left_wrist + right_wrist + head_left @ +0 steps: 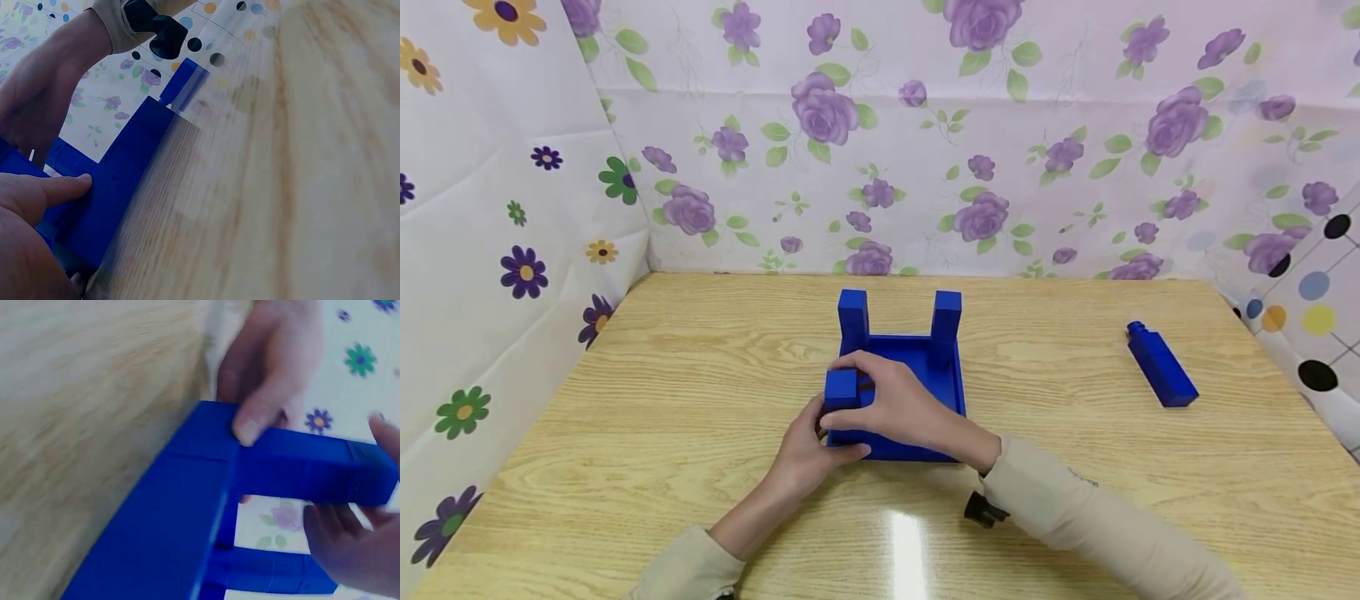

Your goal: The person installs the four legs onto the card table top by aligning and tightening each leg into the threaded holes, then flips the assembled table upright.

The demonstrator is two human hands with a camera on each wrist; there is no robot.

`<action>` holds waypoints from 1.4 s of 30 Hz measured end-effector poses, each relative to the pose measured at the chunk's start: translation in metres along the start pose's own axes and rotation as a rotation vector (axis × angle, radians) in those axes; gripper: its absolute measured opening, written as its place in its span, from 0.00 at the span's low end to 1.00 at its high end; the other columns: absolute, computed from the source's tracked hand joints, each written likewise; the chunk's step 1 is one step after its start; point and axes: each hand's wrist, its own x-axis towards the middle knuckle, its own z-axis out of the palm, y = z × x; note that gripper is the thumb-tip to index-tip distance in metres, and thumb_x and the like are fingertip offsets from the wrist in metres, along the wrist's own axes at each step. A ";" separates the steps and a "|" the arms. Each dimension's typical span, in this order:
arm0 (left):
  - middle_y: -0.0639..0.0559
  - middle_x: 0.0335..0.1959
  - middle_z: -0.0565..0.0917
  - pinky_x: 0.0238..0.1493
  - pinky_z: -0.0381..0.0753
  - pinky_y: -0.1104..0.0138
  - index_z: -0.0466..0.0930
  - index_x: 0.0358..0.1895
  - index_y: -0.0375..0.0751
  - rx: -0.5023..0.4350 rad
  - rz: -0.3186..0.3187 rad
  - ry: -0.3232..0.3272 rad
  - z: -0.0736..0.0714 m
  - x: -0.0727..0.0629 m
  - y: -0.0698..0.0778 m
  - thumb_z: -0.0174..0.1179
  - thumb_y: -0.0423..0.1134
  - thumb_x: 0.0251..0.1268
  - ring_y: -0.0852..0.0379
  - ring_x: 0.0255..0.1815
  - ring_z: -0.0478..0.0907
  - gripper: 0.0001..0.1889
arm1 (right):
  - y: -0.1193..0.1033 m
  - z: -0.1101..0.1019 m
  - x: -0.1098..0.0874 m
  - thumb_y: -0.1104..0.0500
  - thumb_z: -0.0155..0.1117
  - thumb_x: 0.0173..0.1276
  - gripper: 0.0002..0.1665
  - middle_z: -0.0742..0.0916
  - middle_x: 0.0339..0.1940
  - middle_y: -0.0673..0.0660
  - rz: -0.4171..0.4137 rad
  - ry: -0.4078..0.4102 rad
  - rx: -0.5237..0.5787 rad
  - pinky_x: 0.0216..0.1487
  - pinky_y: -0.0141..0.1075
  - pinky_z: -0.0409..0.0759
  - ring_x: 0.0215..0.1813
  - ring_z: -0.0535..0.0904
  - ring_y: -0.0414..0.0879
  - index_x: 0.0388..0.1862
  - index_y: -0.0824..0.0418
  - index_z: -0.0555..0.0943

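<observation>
A blue square tabletop (919, 357) lies upside down on the wooden table, with its low rim upward. My left hand (801, 457) grips its front left corner, the thumb (72, 187) pressed along the outer side. At that corner stands a blue square leg (841, 388), upright. My right hand (901, 407) holds this leg near its top between thumb and fingers. The joint at its foot is hidden behind the hands in the head view; in the right wrist view the leg (294, 465) meets the tabletop at the corner.
Two more blue legs, a back left leg (853, 317) and a back right leg (947, 321), stand upright in the tabletop's far corners. A loose blue leg (1167, 367) with a threaded end lies farther right on the wooden table (1060, 342). Flowered cloth (925, 167) hangs behind.
</observation>
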 end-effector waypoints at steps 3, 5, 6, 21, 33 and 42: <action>0.45 0.66 0.70 0.62 0.70 0.51 0.61 0.71 0.40 -0.002 -0.015 0.005 0.000 0.000 0.000 0.72 0.30 0.51 0.44 0.66 0.66 0.42 | 0.003 -0.011 0.002 0.52 0.74 0.59 0.36 0.79 0.59 0.51 0.031 -0.137 0.104 0.57 0.39 0.76 0.58 0.76 0.45 0.66 0.54 0.74; 0.43 0.66 0.69 0.63 0.68 0.50 0.61 0.71 0.39 0.007 -0.015 0.012 0.000 0.001 0.001 0.73 0.30 0.50 0.43 0.67 0.65 0.43 | 0.006 -0.018 0.005 0.55 0.73 0.61 0.35 0.78 0.62 0.51 0.024 -0.213 0.191 0.60 0.38 0.74 0.61 0.75 0.44 0.67 0.54 0.73; 0.42 0.67 0.69 0.64 0.67 0.49 0.60 0.72 0.39 0.010 -0.012 0.013 0.000 0.001 0.001 0.73 0.30 0.50 0.42 0.67 0.65 0.43 | 0.008 -0.022 0.007 0.57 0.72 0.61 0.35 0.77 0.63 0.51 0.018 -0.243 0.236 0.62 0.38 0.72 0.62 0.73 0.44 0.67 0.55 0.72; 0.40 0.69 0.66 0.66 0.63 0.48 0.58 0.73 0.39 0.031 -0.031 0.021 0.001 0.002 0.000 0.73 0.30 0.49 0.40 0.70 0.61 0.46 | 0.019 -0.032 0.014 0.67 0.69 0.62 0.32 0.80 0.61 0.58 0.005 -0.333 0.488 0.59 0.41 0.75 0.60 0.77 0.47 0.65 0.63 0.74; 0.43 0.69 0.66 0.68 0.61 0.48 0.58 0.73 0.40 0.028 -0.021 0.010 0.001 0.002 0.000 0.73 0.30 0.50 0.43 0.69 0.63 0.45 | 0.015 -0.029 0.011 0.56 0.74 0.59 0.30 0.82 0.55 0.49 -0.021 -0.197 0.159 0.59 0.36 0.74 0.57 0.76 0.40 0.61 0.56 0.78; 0.43 0.69 0.66 0.66 0.65 0.48 0.59 0.73 0.41 0.014 -0.028 0.010 0.000 0.002 0.000 0.73 0.30 0.50 0.41 0.69 0.63 0.45 | 0.013 -0.013 0.008 0.54 0.79 0.53 0.24 0.84 0.38 0.46 -0.073 0.000 0.097 0.47 0.33 0.80 0.41 0.80 0.38 0.47 0.57 0.81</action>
